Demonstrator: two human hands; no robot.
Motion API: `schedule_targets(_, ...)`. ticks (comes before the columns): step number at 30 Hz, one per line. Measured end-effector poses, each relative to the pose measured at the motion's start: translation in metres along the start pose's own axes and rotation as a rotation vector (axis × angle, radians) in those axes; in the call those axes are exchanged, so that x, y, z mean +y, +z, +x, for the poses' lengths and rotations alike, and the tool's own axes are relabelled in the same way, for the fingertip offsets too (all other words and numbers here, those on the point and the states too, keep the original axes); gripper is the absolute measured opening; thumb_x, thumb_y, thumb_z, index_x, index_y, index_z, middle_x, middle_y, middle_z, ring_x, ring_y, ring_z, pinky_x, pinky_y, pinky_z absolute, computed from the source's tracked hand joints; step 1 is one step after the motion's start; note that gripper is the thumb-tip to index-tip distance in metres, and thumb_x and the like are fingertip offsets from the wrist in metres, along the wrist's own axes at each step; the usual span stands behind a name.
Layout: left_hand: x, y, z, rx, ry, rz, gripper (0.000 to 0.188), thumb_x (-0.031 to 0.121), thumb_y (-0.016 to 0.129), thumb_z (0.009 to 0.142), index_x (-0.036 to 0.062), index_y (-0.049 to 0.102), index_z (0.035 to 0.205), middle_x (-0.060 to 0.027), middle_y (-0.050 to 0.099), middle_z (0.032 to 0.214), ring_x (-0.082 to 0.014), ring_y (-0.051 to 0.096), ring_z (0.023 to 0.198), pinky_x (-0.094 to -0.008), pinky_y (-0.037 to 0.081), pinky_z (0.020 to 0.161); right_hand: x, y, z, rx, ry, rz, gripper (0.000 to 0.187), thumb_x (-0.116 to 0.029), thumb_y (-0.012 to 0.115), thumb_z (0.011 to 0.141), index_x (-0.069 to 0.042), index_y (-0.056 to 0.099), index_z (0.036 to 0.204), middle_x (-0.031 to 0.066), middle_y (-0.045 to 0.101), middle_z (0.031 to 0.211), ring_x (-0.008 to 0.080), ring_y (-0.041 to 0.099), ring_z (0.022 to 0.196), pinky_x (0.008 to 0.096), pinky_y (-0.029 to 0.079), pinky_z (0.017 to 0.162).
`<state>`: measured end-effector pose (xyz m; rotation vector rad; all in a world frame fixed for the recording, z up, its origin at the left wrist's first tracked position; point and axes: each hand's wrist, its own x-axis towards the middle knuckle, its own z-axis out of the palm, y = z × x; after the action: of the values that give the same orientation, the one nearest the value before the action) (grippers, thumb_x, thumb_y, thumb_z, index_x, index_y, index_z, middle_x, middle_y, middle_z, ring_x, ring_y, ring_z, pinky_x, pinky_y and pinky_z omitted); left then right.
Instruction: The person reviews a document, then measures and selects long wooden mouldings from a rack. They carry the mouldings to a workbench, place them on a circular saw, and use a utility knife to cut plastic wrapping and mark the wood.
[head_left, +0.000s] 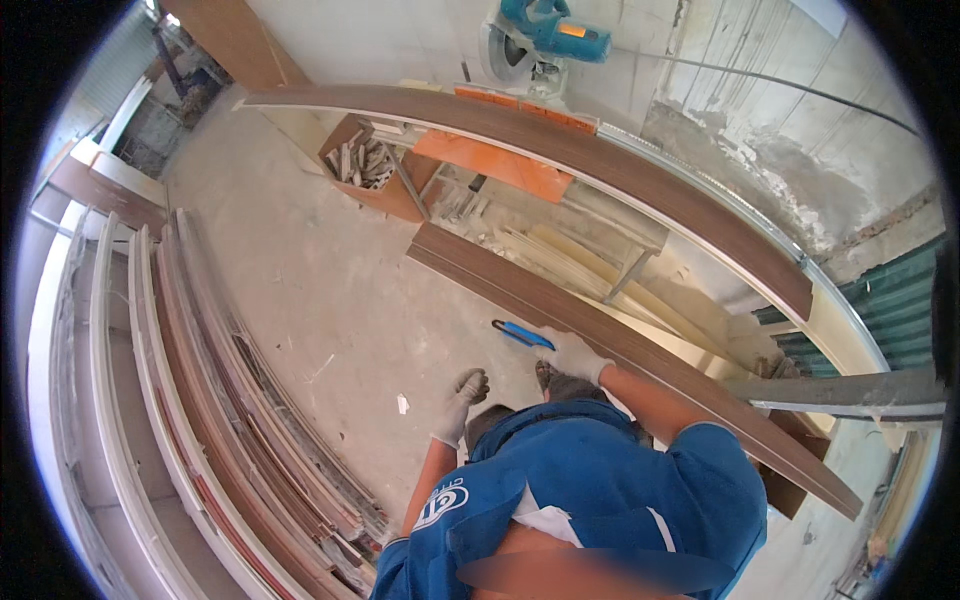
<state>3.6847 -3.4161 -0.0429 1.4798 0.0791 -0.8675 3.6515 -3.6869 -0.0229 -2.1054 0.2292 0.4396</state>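
My right hand [575, 357], in a pale work glove, grips a blue utility knife [524, 334]. The knife points out to the left, past the near edge of a long brown board [560, 302]. That board lies slantwise in front of me, from the middle of the view down to the lower right. My left hand [460, 402], gloved in light fabric with greyish fingertips, hangs over the floor to the left of my body. Its fingers are curled closed, and nothing shows in them.
Beyond the board, a bench carries another long brown panel [560, 142]. A blue miter saw [545, 42] stands behind it. Under the bench are a scrap-filled box [378, 200] and an orange sheet [495, 163]. Long trim strips [215, 400] lie stacked at left. A white scrap [403, 404] is on the floor.
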Motion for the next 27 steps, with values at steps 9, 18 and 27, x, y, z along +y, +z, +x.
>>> schedule_targets(9,0.037,-0.093,0.048,0.022,-0.082,-0.080,0.047,0.035,0.060,0.095,-0.0014,0.057,0.124,-0.0101,0.065,0.112,-0.0198,0.062,0.100,-0.0333,0.050,0.087,-0.067,0.016,0.112,-0.110,0.042,0.302,0.045,-0.035,0.056,0.095,-0.009,0.050,0.132,0.0072,0.061,0.075,0.0147,0.059,0.060,0.0316,0.050,0.055)
schedule_targets(18,0.080,-0.263,0.114,0.091,-0.089,0.157,0.041,0.034,0.063,0.093,0.0045,0.060,0.121,-0.0064,0.066,0.102,-0.0156,0.063,0.088,-0.0295,0.051,0.079,-0.010,-0.003,0.149,0.769,0.191,0.926,0.037,-0.037,0.052,0.097,-0.006,0.057,0.115,0.0030,0.056,0.069,0.0119,0.053,0.058,0.0284,0.044,0.053)
schedule_targets(27,0.091,-0.250,0.187,0.084,-0.136,0.179,0.037,0.032,0.065,0.092,0.0061,0.061,0.118,-0.0056,0.066,0.099,-0.0151,0.064,0.081,-0.0279,0.052,0.070,0.097,-0.145,0.105,1.493,0.605,0.081,0.042,-0.038,0.056,0.092,-0.008,0.059,0.121,0.0195,0.065,0.104,0.0368,0.062,0.097,0.0456,0.046,0.085)
